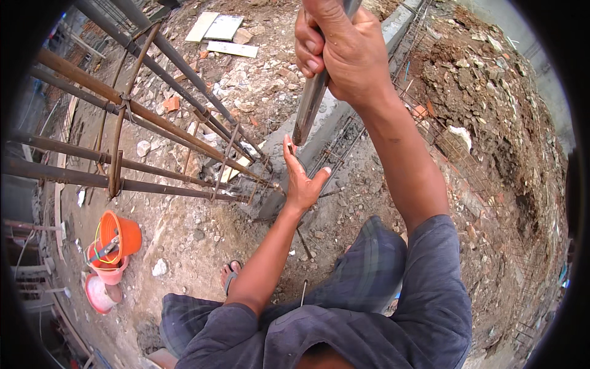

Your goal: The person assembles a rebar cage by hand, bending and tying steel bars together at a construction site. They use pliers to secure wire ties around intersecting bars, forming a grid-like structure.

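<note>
Raised at the top centre, my right hand (347,52) is wrapped round a dark grey metal bar (312,106). The bar slants down, and its lower end comes close to the fingertips of my left hand (301,187). My left hand has its fingers stretched out and its thumb apart; a small dark piece shows by its fingers, but I cannot tell whether it touches it. Just left of that hand rises a column cage of thick rusty rebar (166,126) tied with thinner stirrups. A grey concrete beam (329,132) runs away behind the bar, with thin steel rods (349,142) beside it.
Lower left stand an orange bucket (130,237) with tools against it, a paler pail (112,272) and a red-rimmed tub (98,295). Pale tile pieces (232,49) lie on rubble at the back. On the right, a soil mound (485,92) borders wire mesh (458,157).
</note>
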`<control>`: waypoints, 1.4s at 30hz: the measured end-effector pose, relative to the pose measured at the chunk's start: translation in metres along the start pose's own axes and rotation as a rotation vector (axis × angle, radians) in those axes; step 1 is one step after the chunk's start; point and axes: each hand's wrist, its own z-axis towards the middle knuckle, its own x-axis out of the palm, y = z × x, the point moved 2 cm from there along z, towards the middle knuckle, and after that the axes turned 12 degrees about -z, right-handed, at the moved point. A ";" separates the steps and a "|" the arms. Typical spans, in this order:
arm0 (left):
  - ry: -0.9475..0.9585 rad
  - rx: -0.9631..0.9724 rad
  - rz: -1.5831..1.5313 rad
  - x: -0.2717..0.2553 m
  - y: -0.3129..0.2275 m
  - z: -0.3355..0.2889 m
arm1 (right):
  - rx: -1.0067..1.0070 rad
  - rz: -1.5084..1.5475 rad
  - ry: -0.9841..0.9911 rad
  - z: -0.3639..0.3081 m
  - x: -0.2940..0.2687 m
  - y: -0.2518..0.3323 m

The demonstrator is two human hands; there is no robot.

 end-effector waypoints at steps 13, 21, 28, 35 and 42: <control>0.007 -0.030 -0.239 -0.002 -0.005 -0.005 | -0.053 -0.229 0.122 -0.013 0.023 -0.092; -0.202 -0.073 -0.259 -0.007 0.003 -0.028 | 0.081 -0.289 0.393 -0.042 0.013 -0.107; -0.180 0.121 -0.283 -0.002 -0.005 -0.013 | 0.250 -0.230 0.449 -0.065 -0.008 -0.144; -0.340 0.162 -0.245 -0.015 0.012 0.025 | 0.029 -0.149 0.426 -0.058 0.019 -0.155; -0.197 -0.008 -0.099 0.011 0.053 0.043 | 0.201 -0.162 0.247 -0.039 -0.027 -0.150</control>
